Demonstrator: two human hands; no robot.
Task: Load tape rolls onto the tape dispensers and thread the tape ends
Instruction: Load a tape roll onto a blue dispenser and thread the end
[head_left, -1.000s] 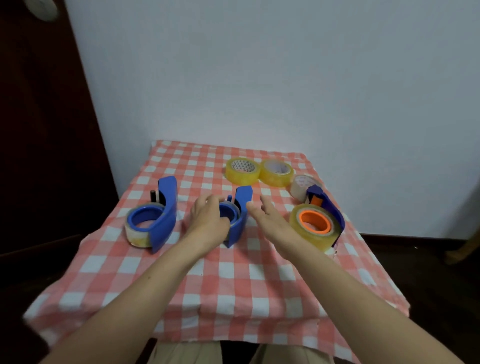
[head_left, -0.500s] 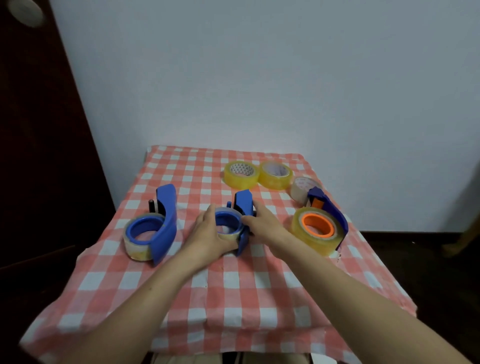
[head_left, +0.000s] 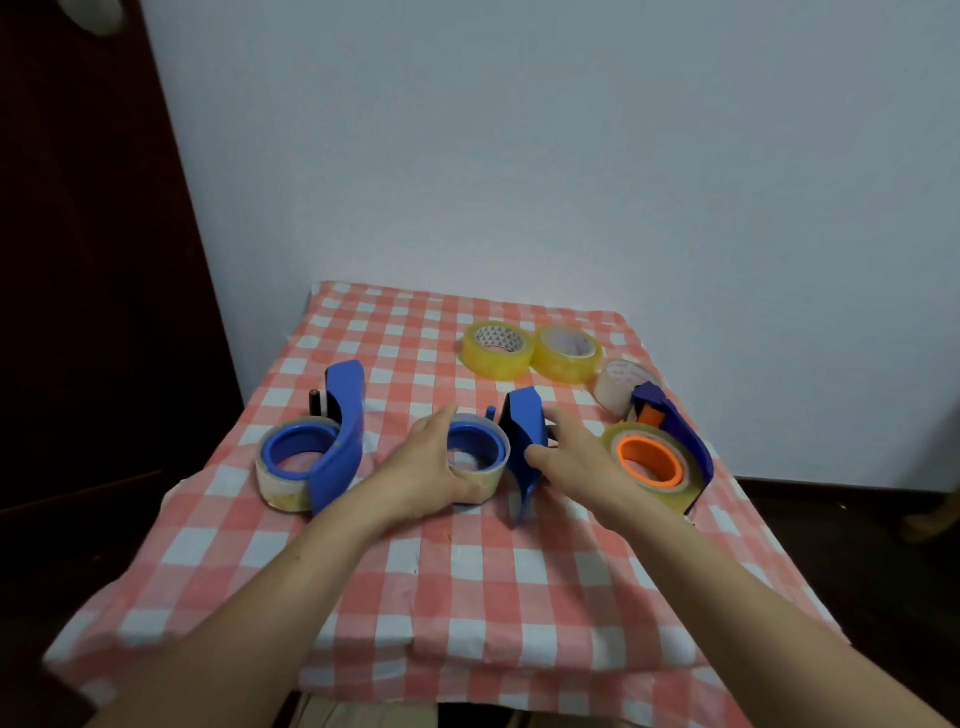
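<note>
Three blue tape dispensers lie on the checked tablecloth (head_left: 467, 582). The middle dispenser (head_left: 525, 441) carries a clear roll on a blue hub (head_left: 477, 451). My left hand (head_left: 426, 467) grips that roll from the left side. My right hand (head_left: 576, 457) holds the dispenser's blue handle, thumb on its front face. The left dispenser (head_left: 340, 436) has a clear roll on a blue hub. The right dispenser (head_left: 675, 441) has a yellowish roll on an orange hub (head_left: 649, 460).
Two loose yellow tape rolls (head_left: 498, 347) (head_left: 569, 352) lie at the back of the table, and a whitish roll (head_left: 618, 383) beside them to the right. A white wall stands behind the table, a dark door to the left.
My right hand closed in from the right and took the middle dispenser's handle. My left hand shifted its grip onto the roll. The view came closer to the table.
</note>
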